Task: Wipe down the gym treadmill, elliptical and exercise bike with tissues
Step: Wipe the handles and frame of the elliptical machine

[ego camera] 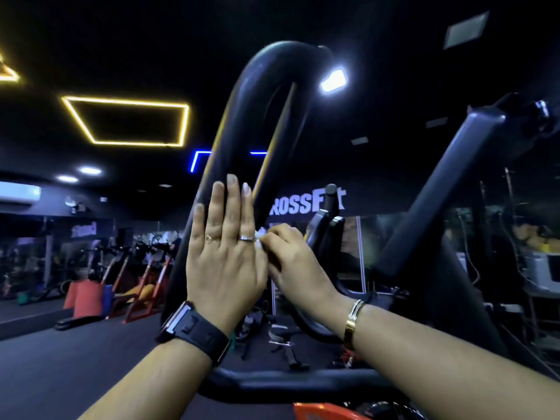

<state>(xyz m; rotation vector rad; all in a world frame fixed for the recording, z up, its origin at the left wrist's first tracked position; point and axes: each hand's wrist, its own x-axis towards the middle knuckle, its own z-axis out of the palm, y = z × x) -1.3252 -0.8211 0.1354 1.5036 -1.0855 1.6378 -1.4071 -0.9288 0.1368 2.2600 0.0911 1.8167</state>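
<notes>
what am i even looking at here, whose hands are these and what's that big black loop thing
This is one picture from a camera worn on a person's head, looking out at their own hands in a dim gym. The black loop is a handlebar of an exercise machine, seen from close up. The left hand, with a watch on its wrist, lies flat and open against the bar. The right hand, wearing a bracelet, pinches a small white tissue beside it. Other machines stand in the background.

Black looped handlebar (242,122) upright; white tissue (261,237) (mostly hidden) bunched against its base.
</notes>
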